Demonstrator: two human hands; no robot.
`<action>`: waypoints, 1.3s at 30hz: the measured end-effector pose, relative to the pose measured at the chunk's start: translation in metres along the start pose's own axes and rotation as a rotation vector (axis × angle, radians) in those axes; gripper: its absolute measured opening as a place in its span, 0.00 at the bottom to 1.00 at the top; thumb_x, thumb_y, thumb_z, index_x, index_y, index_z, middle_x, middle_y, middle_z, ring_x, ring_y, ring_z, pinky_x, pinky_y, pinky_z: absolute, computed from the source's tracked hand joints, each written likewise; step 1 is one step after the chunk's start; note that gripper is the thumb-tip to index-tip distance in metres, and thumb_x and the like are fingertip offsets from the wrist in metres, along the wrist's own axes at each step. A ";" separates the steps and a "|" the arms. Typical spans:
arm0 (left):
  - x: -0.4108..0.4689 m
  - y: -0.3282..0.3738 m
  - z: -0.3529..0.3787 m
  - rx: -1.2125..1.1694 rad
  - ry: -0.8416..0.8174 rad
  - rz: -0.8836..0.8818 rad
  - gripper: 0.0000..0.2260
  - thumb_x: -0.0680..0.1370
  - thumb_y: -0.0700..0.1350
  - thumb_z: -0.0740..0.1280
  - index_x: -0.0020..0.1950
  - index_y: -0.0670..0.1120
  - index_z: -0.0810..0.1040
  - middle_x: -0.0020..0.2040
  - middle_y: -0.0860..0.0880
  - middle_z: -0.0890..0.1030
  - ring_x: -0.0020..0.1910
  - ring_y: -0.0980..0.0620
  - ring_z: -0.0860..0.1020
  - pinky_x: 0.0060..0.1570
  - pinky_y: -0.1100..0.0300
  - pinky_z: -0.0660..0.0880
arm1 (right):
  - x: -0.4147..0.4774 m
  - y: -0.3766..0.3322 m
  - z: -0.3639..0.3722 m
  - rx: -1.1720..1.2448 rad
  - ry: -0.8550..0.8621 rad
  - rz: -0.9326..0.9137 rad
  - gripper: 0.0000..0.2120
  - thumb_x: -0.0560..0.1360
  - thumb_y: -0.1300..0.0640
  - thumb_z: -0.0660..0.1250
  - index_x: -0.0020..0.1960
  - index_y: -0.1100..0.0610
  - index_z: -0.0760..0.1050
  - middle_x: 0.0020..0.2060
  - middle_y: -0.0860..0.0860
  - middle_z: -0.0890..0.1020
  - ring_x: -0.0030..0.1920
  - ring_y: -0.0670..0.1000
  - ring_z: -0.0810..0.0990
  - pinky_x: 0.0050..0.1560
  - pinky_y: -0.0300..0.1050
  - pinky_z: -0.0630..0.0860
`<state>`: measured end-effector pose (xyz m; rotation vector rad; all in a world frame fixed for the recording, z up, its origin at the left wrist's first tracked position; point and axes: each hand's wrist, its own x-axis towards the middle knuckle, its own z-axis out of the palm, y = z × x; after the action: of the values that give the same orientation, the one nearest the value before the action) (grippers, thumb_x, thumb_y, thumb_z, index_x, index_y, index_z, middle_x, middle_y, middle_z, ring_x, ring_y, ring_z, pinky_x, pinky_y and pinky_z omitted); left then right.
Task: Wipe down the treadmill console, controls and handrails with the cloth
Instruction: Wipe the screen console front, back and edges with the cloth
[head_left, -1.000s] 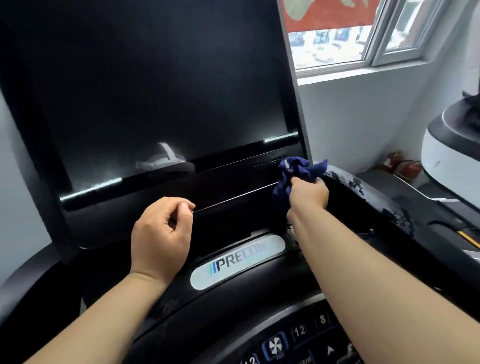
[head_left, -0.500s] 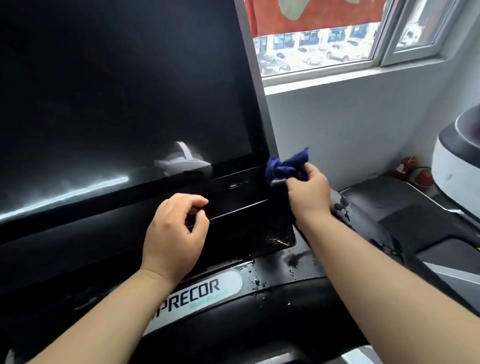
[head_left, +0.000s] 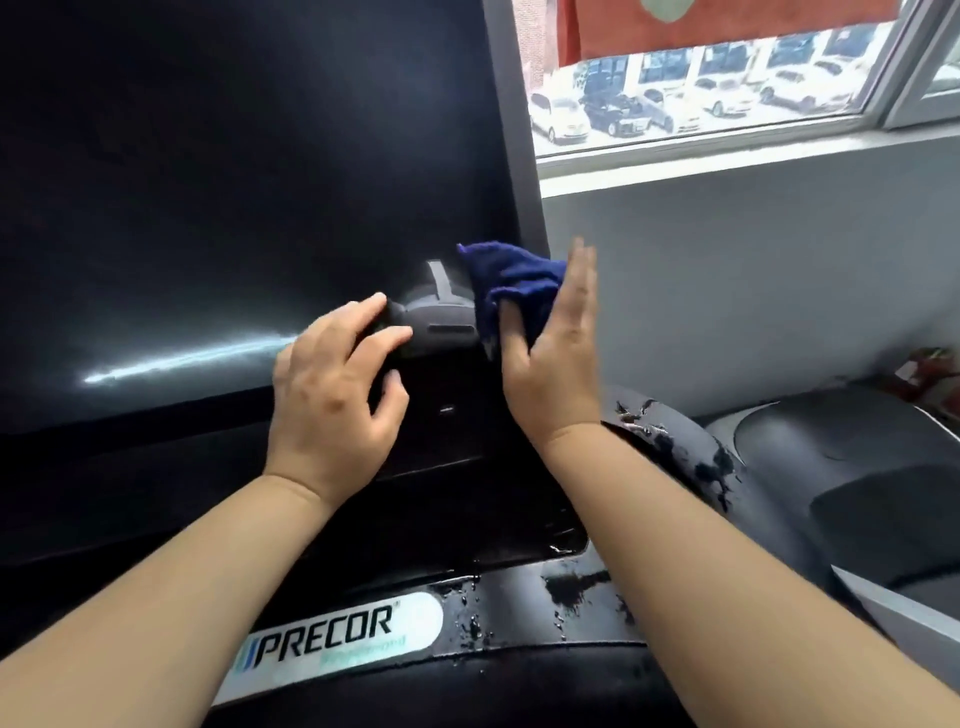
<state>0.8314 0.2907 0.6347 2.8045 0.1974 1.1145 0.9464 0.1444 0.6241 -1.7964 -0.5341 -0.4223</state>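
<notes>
A large black treadmill console screen (head_left: 234, 182) fills the left and middle of the head view. My right hand (head_left: 556, 358) presses a dark blue cloth (head_left: 511, 286) against the screen's lower right corner, fingers stretched upward. My left hand (head_left: 337, 395) rests with fingers apart on the screen's lower edge just left of the cloth, holding nothing. Below them runs the console's black body with a white PRECOR label (head_left: 332, 642), and water drops lie on the black plastic to the label's right (head_left: 571, 587).
A window (head_left: 701, 78) with a grey sill is at the upper right, over a grey wall. Another black treadmill (head_left: 857, 467) stands to the right. A red object (head_left: 930, 369) lies on the floor by the wall.
My right hand has lifted the cloth from below the screen's right corner onto the screen corner, fingers now straightened. My left hand has uncurled and spread. The view has moved closer and left.
</notes>
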 end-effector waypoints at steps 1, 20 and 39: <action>0.000 -0.003 0.001 0.033 -0.018 0.019 0.16 0.74 0.45 0.64 0.60 0.48 0.78 0.68 0.47 0.72 0.68 0.46 0.69 0.66 0.47 0.63 | -0.018 0.008 -0.001 -0.026 -0.010 0.007 0.33 0.79 0.52 0.62 0.78 0.58 0.49 0.77 0.58 0.52 0.76 0.54 0.52 0.67 0.22 0.45; 0.087 -0.003 -0.032 0.141 0.053 0.113 0.16 0.74 0.49 0.63 0.60 0.49 0.79 0.69 0.48 0.72 0.66 0.48 0.70 0.67 0.51 0.60 | 0.087 -0.043 0.013 -0.131 -0.069 -0.091 0.28 0.80 0.62 0.56 0.77 0.58 0.51 0.77 0.57 0.48 0.77 0.55 0.46 0.73 0.42 0.47; 0.253 -0.055 -0.089 0.398 -0.001 -0.195 0.33 0.79 0.55 0.58 0.78 0.48 0.44 0.79 0.47 0.44 0.77 0.46 0.41 0.73 0.49 0.37 | 0.268 -0.137 0.039 -0.150 -0.116 -0.286 0.27 0.81 0.55 0.54 0.77 0.57 0.52 0.78 0.53 0.53 0.77 0.51 0.48 0.75 0.42 0.45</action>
<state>0.9481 0.3918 0.8613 3.0303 0.7529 1.1341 1.0933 0.2533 0.8660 -1.9020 -0.8654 -0.5685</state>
